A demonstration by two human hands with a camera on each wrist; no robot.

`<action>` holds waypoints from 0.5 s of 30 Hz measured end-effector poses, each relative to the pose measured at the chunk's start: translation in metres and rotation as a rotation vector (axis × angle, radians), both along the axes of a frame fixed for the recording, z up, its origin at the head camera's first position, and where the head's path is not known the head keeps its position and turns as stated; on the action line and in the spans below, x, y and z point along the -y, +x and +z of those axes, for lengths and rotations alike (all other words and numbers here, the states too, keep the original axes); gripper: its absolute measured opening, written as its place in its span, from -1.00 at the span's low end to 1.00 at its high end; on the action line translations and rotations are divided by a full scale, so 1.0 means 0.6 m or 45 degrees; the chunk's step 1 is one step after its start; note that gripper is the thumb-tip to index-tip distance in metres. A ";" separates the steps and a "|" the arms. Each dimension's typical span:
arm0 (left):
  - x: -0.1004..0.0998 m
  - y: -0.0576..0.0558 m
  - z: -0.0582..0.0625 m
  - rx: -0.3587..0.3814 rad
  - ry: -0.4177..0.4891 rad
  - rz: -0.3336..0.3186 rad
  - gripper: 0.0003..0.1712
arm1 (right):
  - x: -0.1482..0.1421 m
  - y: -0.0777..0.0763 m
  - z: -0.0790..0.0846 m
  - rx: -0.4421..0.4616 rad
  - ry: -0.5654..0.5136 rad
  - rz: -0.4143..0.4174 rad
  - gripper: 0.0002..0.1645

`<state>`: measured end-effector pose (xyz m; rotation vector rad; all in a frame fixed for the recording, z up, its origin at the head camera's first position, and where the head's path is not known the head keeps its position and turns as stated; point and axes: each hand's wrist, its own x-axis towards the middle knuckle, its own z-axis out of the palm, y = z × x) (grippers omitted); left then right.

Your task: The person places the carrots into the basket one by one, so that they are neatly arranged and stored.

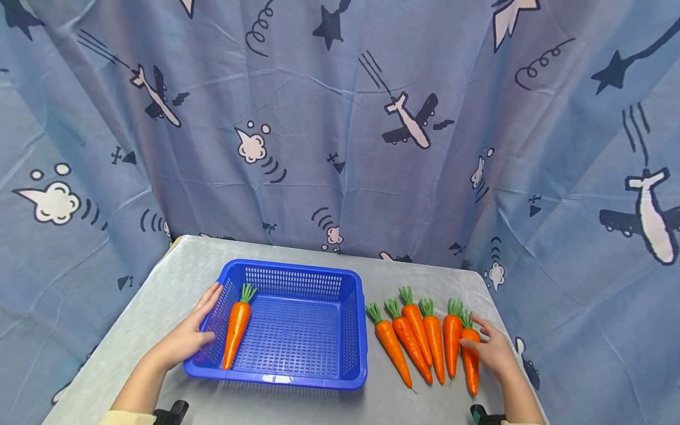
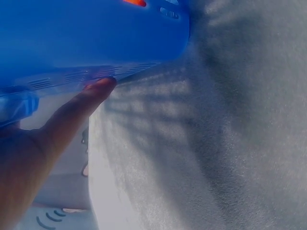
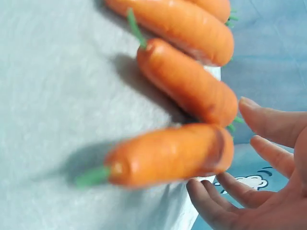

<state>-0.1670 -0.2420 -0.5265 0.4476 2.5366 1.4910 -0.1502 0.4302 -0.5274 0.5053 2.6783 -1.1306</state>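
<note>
A blue plastic basket (image 1: 297, 324) with slotted walls stands on the table, one carrot (image 1: 237, 327) with green stalks lying along its left side. My left hand (image 1: 186, 336) holds the basket's left rim, thumb over the inner side and fingers along the outer wall. In the left wrist view, one straight finger (image 2: 76, 112) lies against that outer wall. To the right of the basket, several carrots lie in a row. Around the upper end of the rightmost carrot (image 3: 168, 155), my right hand (image 3: 264, 177) has its thumb and fingers spread apart.
The carrot nearest the basket (image 1: 393, 351) lies just off its right wall. A pale cloth covers the table (image 1: 419, 277). Blue patterned curtains (image 1: 340, 130) hang behind the table and at both sides.
</note>
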 end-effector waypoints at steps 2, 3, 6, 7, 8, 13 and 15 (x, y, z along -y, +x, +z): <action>0.000 0.000 0.002 0.011 -0.002 0.006 0.18 | -0.005 0.001 -0.006 0.008 0.005 0.010 -0.01; 0.000 0.000 0.002 0.016 -0.005 0.009 0.18 | -0.007 0.002 -0.008 0.016 0.007 0.014 -0.02; -0.001 0.000 0.004 0.033 -0.018 0.010 0.19 | -0.013 0.004 -0.018 0.069 -0.002 0.013 0.00; -0.001 -0.001 0.003 0.039 -0.023 0.010 0.19 | -0.015 0.005 -0.020 0.086 -0.017 0.010 0.01; 0.000 -0.001 0.003 0.042 -0.027 0.009 0.19 | -0.016 0.006 -0.023 0.100 -0.033 0.009 0.03; 0.002 -0.002 -0.002 0.063 -0.039 0.019 0.19 | -0.013 0.005 -0.022 0.107 -0.103 0.015 0.00; 0.003 -0.002 -0.003 0.065 -0.041 0.024 0.18 | -0.010 0.004 -0.016 0.097 -0.126 0.009 -0.04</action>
